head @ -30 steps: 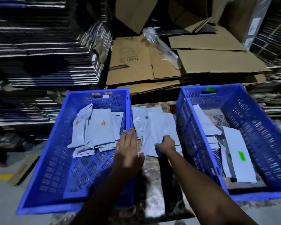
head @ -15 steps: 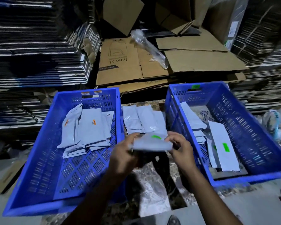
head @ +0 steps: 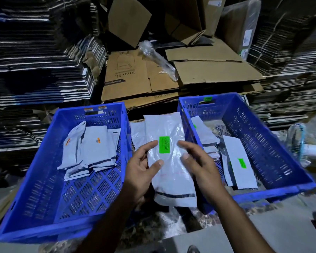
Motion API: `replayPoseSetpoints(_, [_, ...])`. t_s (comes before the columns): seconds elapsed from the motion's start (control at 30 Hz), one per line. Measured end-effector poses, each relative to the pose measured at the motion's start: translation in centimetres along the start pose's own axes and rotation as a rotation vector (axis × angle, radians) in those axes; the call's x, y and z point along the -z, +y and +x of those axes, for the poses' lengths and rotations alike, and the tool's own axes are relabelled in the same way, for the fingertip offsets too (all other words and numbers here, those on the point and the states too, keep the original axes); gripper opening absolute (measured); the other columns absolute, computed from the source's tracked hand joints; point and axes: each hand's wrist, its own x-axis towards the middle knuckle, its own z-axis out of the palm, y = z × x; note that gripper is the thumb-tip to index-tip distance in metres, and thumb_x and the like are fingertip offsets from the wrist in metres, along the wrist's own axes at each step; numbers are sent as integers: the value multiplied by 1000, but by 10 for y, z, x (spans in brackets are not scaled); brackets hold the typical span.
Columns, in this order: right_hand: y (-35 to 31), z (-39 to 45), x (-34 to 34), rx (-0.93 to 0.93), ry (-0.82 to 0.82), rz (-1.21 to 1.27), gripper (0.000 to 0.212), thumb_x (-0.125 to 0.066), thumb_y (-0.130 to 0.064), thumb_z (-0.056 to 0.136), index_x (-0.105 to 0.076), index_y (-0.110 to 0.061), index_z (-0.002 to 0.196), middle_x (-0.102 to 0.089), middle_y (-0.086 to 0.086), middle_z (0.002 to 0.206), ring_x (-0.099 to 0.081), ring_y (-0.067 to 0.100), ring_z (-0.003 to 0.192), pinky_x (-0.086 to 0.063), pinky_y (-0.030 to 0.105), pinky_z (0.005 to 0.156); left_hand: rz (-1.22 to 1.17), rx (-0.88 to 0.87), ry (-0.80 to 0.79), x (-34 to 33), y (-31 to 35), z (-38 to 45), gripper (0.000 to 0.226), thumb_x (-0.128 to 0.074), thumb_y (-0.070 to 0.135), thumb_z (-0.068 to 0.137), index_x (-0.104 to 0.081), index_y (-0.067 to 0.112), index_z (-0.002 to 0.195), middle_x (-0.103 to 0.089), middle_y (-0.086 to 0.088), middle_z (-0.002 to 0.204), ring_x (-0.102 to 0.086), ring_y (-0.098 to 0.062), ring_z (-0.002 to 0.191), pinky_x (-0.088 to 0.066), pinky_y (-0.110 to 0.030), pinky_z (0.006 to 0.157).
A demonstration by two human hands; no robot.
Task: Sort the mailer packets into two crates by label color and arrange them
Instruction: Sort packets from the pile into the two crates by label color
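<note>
A person sorting mail in a dim cardboard store holds a grey mailer packet point(head: 169, 161) at the centre of the view, its green label point(head: 164, 147) and barcode turned up. The left hand point(head: 142, 172) grips the packet's left edge, thumb on top and fingers beneath; the right hand point(head: 199, 165) rests along the right edge with fingers relaxed, though whether it truly grips cannot be told. At nine o'clock from the packet sits the left crate point(head: 44, 179), blue and slotted, with orange tags on its far rim and a neat overlapping batch of orange-labelled packets point(head: 93, 148) in its far half. At three o'clock the right crate point(head: 281, 143), marked with a green tag on its far rim, holds several green-labelled packets point(head: 241, 161), stacked more loosely. Between the two crates, at twelve o'clock beyond the hands, a few unsorted packets point(head: 138, 134) lie on the table. The job looks well under way but not finished: by its label the held packet appears bound for the right crate, and the small pile remains, with some tidying likely on the right. On the flattened carton point(head: 128, 77) behind, upside-down print reads roughly "Juno 5L" and "Crompton"; the barcode digits are too small to read.
</note>
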Motion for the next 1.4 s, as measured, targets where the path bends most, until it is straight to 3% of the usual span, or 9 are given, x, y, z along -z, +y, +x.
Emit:
replayPoseSetpoints(0.1, [3,-6,2,50,-76,-140,53,-75,-10,87,-59,-31,132,-59,-18,137,-53,2,127,-43,25,105,45,-18,-10,-4,9,-7,48,-60,-17,87,-53,6,128,-70,26,108,-65,6,101,-51,-12,79])
replayPoseSetpoints(0.27, [4,-8,5,18,-60,-125,55,-76,-12,86,-58,-34,133,-57,-21,138,-46,-1,134,-39,30,108,66,-18,10,-4,11,-11,51,-67,-10,85,-56,14,129,-67,22,120,-65,-4,111,-54,-22,83])
replayPoseSetpoints(0.37, [6,-8,3,14,-64,-123,55,-78,-19,85,-57,-36,133,-55,-21,140,-45,-1,135,-38,30,108,76,-24,-7,-4,14,-12,50,-66,-11,85,-56,12,128,-67,31,111,-62,12,104,-50,-9,79])
replayPoseSetpoints(0.57, [6,-1,22,2,-69,-124,59,-76,-13,86,-54,-32,137,-53,-21,143,-40,-3,138,-37,14,108,35,53,-54,-8,7,-6,62,-67,-6,86,-51,23,138,-64,6,130,-64,-18,115,-56,-36,92])
replayPoseSetpoints(0.83, [25,11,123,-88,178,-276,56,-73,-14,89,-55,-33,138,-52,-24,142,-42,-5,134,-38,28,111,306,88,-204,-47,-21,28,44,-65,14,94,-53,30,132,-60,14,131,-68,-9,100,-57,-28,84])
replayPoseSetpoints(0.93, [41,15,170,-199,273,-394,51,-72,-10,89,-58,-25,136,-55,-14,140,-44,5,134,-41,37,110,434,113,-273,-73,-40,39,39,-68,26,92,-57,36,128,-63,17,125,-62,-2,112,-56,-31,87])
replayPoseSetpoints(1.07, [61,26,216,-315,319,-523,48,-74,-8,86,-61,-13,132,-58,1,139,-48,19,134,-39,29,103,544,153,-340,-106,-50,44,52,-67,28,93,-47,30,141,-51,16,131,-65,-2,101,-46,-7,74])
replayPoseSetpoints(1.27, [94,46,252,-629,32,-983,61,-72,-22,87,-50,-15,144,-55,9,143,-53,25,129,-43,31,100,472,180,-334,-121,-63,45,60,-70,20,91,-43,26,145,-47,7,141,-61,-13,118,-53,-21,90])
replayPoseSetpoints(1.4, [91,49,233,-545,110,-1029,52,-70,-28,89,-56,-15,137,-60,12,135,-60,27,118,-46,33,96,408,203,-343,-114,-64,48,60,-73,25,88,-46,37,140,-54,4,138,-64,1,108,-57,-31,89])
